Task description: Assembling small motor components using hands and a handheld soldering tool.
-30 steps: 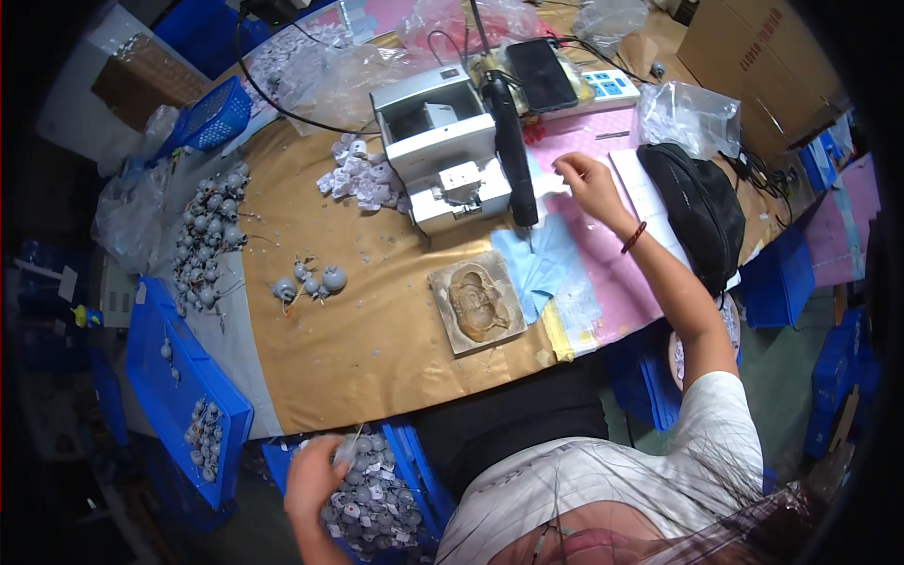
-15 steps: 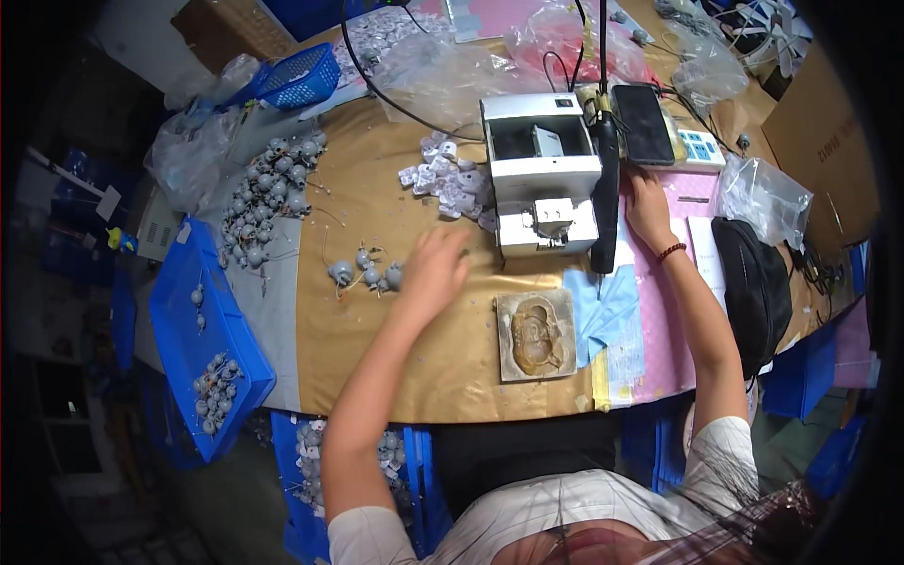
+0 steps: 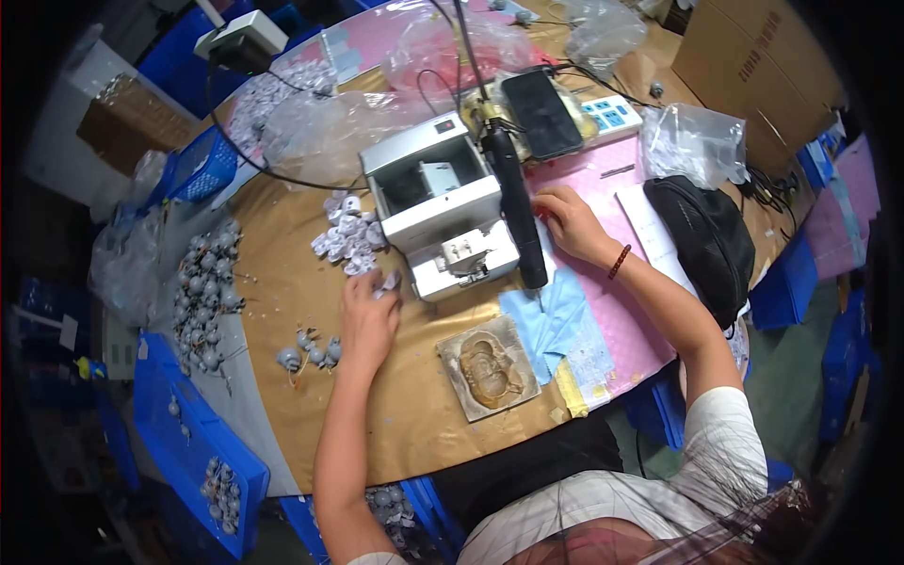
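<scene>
Reddish-brown printed characters (image 3: 759,47), too blurred for sure reading, on the cardboard box (image 3: 720,71).

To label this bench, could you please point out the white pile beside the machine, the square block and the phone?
White pile (image 3: 349,234), head view: near its middle.
Square block (image 3: 488,368), head view: inside its hollow.
Phone (image 3: 543,115), head view: its dark face.

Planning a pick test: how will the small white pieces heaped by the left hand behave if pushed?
The white pieces are probably light, each being small next to the left hand. The heap may spread, since they lie loosely overlapped. Most look angular, so they probably won't roll far.
</scene>
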{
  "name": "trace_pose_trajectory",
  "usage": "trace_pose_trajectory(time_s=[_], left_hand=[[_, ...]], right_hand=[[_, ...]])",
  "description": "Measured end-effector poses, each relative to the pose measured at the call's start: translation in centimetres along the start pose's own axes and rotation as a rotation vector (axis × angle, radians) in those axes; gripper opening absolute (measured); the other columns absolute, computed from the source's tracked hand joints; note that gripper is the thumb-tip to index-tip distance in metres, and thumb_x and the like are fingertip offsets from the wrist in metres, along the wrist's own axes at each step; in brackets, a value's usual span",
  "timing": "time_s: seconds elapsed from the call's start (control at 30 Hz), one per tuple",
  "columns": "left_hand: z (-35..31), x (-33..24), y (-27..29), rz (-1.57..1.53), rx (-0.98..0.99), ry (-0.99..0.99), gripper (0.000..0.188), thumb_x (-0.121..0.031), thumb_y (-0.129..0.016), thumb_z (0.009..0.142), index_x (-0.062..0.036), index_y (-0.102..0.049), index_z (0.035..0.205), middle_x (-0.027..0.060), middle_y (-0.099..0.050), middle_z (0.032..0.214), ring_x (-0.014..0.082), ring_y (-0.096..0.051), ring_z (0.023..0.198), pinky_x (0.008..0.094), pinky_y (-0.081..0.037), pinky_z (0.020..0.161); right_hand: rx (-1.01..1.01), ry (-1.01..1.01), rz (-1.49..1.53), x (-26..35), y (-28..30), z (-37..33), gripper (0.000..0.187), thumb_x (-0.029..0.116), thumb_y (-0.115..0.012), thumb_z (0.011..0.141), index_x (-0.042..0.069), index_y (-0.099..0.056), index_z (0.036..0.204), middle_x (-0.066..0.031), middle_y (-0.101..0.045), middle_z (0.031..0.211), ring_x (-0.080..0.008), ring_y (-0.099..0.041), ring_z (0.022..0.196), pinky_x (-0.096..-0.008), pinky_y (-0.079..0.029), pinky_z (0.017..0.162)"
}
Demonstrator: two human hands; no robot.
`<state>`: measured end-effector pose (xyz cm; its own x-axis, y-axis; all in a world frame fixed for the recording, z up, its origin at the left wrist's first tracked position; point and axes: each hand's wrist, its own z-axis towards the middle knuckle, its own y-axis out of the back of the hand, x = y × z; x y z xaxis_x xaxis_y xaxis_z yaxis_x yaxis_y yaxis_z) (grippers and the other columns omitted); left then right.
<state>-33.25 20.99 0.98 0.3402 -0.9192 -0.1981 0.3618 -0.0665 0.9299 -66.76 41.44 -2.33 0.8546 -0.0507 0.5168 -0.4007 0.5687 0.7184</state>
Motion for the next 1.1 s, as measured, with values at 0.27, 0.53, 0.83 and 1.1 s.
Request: trace_pose_trajectory(time_s=[0.27,0.53,0.83,1.1], left_hand=[[-5.4,-5.5,1.2,-0.417,0.003,0.471,0.009,-0.011,-0.069,0.089,-0.0056,-0.070,0.096,0.0116,-0.066,0.093,0.0324,-0.063,0.085,0.0426,-0.051,0.075],[-10.8,-7.1,1.0,-0.226,-0.084,0.257,0.027,-0.008,-0.074,0.082,-0.0039,-0.068,0.107,0.0132,-0.064,0.103,0.0343,-0.059,0.094,0.0421,-0.049,0.084],[-9.2,-11.6,2.6,-0.561,-0.070,0.257,0.031,-0.010,-0.081,0.074,-0.0042,-0.069,0.102,0.0120,-0.061,0.107,0.0337,-0.055,0.101,0.0425,-0.047,0.088],[-6.7,-14.0,1.1,-0.506,0.051,0.274,0.053,-0.012,-0.081,0.071,-0.0102,-0.062,0.120,0.0127,-0.054,0.119,0.0368,-0.046,0.113,0.0430,-0.041,0.099]], right_hand=[[-0.201,-0.159,-0.355,-4.9,0.4,3.0,0.024,0.002,-0.059,0.077,0.000,-0.069,0.098,-0.0163,-0.065,0.109,-0.0366,-0.059,0.102,-0.0428,-0.051,0.090],[-0.159,-0.177,-0.352,-7.9,-0.9,3.4,0.033,-0.002,-0.058,0.072,-0.003,-0.068,0.104,-0.0208,-0.064,0.117,-0.0410,-0.058,0.108,-0.0457,-0.049,0.094],[-0.232,-0.302,0.390,2.8,3.3,-0.8,0.014,0.008,-0.063,0.096,0.001,-0.068,0.106,-0.0045,-0.064,0.090,-0.0088,-0.060,0.079,-0.0257,-0.049,0.070],[0.209,0.378,0.419,15.1,-0.9,-6.5,0.020,0.005,-0.078,0.077,0.006,-0.067,0.093,-0.0060,-0.067,0.090,-0.0223,-0.063,0.082,-0.0349,-0.049,0.074]])
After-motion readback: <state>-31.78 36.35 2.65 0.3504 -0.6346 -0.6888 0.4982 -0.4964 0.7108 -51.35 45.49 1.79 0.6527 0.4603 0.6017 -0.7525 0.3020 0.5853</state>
